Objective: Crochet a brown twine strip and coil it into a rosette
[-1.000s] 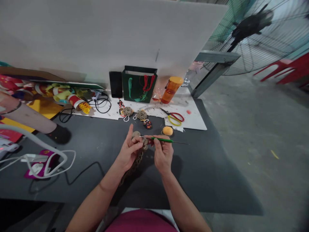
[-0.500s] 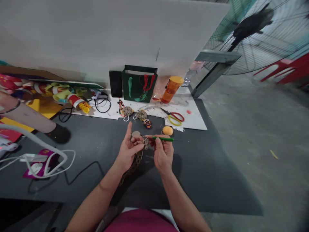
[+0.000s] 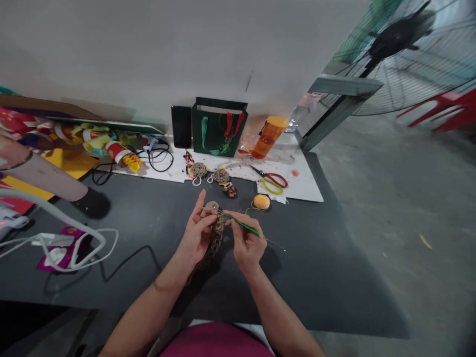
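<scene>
My left hand (image 3: 198, 229) pinches a brown crocheted strip (image 3: 216, 241), its index finger raised with yarn across it. The strip hangs down past the palm toward the table's front. In my right hand (image 3: 247, 243) is a crochet hook (image 3: 246, 226) with a green handle, its tip at the strip's upper end. The hook's back end sticks out to the right. A small yellow-orange ball (image 3: 262, 202) with a thin strand lies just beyond the right hand. Behind the left fingertips sits a pale round thing (image 3: 211, 205), partly covered.
Scissors (image 3: 273, 182) with red and yellow handles lie on a white board. Two rolled brown crochet pieces (image 3: 221, 176) with beads rest near a green gift bag (image 3: 219, 129), a phone (image 3: 181, 127) and an orange bottle (image 3: 269, 137). White cables (image 3: 89, 245) and a lamp-like tube (image 3: 55, 183) occupy the left.
My right hand has tilted the crochet hook, its back end now pointing down to the right. The strip's top has turned between my left fingers. The view has shifted slightly.
</scene>
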`<state>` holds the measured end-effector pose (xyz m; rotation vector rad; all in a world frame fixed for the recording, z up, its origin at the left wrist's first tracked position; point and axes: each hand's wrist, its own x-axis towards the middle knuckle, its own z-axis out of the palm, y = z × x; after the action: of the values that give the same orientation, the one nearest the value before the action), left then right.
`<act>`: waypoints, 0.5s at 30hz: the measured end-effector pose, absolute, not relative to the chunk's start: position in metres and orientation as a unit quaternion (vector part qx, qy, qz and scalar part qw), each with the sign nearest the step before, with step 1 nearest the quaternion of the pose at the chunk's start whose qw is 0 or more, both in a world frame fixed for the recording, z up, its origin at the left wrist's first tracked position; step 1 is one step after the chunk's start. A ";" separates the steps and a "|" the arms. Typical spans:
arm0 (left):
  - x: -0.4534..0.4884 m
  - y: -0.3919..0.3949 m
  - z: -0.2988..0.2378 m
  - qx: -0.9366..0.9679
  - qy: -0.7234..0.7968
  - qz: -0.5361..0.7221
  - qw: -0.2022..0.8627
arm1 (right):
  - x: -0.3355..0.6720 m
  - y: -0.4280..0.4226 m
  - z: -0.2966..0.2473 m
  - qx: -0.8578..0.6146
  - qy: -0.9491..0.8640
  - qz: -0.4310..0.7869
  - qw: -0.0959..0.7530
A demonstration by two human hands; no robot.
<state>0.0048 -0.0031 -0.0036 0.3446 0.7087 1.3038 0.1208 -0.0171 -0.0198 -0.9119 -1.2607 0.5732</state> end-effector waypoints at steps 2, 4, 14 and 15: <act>0.004 -0.003 -0.003 0.134 0.320 0.581 0.736 | 0.121 -0.017 -0.019 -0.424 -0.563 0.241 0.667; 0.003 -0.002 -0.001 0.115 0.314 0.575 0.747 | 0.121 -0.017 -0.017 -0.450 -0.559 0.238 0.655; 0.003 -0.004 0.002 0.129 0.318 0.563 0.752 | 0.123 -0.016 -0.016 -0.508 -0.513 0.267 0.638; 0.003 -0.005 0.002 0.136 0.317 0.563 0.752 | 0.123 -0.016 -0.016 -0.508 -0.513 0.266 0.638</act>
<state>0.0032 -0.0045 0.0019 0.2961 0.6913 1.2285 0.1229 -0.0160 -0.0162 -1.1600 -1.1708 0.6079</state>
